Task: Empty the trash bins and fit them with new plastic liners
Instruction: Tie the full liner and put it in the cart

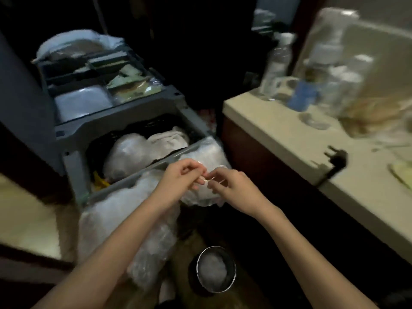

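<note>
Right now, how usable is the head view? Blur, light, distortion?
Head view: dim overall; countertop and its bottles smeared by motion blur; wide-angle bending at the edges; both hands, left hand and right hand, fairly sharp, pinching thin plastic; small trash bin readable.

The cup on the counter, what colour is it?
Blue cup, though blurred, in the head view.

Items on the counter at right are smeared by motion blur; bottles and containers there cannot be identified; the counter runs off the right edge; contents of the small round bin read only as a pale mass; whatever the left hand and right hand pinch is too small to tell; the cart has dark, unreadable compartments.
</note>
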`<action>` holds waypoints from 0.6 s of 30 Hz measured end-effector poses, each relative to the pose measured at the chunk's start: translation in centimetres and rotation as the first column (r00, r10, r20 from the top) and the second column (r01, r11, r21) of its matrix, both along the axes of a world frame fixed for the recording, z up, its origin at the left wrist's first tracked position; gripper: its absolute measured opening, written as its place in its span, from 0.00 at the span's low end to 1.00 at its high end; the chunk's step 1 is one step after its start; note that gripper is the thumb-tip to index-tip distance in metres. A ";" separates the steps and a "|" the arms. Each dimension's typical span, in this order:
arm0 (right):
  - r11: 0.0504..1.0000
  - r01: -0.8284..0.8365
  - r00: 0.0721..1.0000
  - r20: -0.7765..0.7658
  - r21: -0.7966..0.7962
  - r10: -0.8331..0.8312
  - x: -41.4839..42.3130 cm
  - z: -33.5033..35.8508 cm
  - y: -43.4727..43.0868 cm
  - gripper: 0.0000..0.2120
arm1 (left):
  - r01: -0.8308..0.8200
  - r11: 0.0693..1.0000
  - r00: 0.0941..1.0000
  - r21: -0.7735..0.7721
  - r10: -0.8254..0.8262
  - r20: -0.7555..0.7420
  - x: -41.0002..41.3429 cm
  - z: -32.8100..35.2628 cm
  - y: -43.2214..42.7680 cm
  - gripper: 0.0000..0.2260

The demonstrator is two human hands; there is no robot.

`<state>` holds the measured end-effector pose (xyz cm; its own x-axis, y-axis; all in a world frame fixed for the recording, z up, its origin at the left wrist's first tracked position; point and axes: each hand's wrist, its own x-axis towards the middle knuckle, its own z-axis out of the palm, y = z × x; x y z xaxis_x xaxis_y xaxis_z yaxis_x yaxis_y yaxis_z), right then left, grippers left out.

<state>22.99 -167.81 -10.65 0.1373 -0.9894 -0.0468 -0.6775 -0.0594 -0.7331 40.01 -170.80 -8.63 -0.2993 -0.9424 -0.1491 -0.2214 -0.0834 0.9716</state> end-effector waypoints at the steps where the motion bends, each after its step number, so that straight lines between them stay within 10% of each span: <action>1: 0.998 0.052 0.998 0.021 -0.020 -0.052 -1.7 0.8 1.9 0.07 | 0.063 0.998 0.998 -0.017 -0.063 -0.013 -2.1 0.9 1.0 0.07; 9: 0.819 0.571 0.791 0.306 -0.055 -0.530 -12.6 5.8 20.5 0.07 | 0.592 0.799 0.799 -0.106 -0.599 -0.054 -17.7 5.9 11.6 0.06; 18: 0.369 0.928 0.330 0.362 0.043 -0.872 -9.7 4.2 46.9 0.05 | 0.930 0.364 0.353 -0.059 -0.925 -0.137 -25.0 2.7 30.9 0.05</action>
<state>13.26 -120.95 -6.49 -0.8652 -0.5001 -0.0365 -0.1530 0.3326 -0.9306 14.99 -139.94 -5.90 -0.9975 -0.0497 -0.0509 -0.0544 0.0706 0.9960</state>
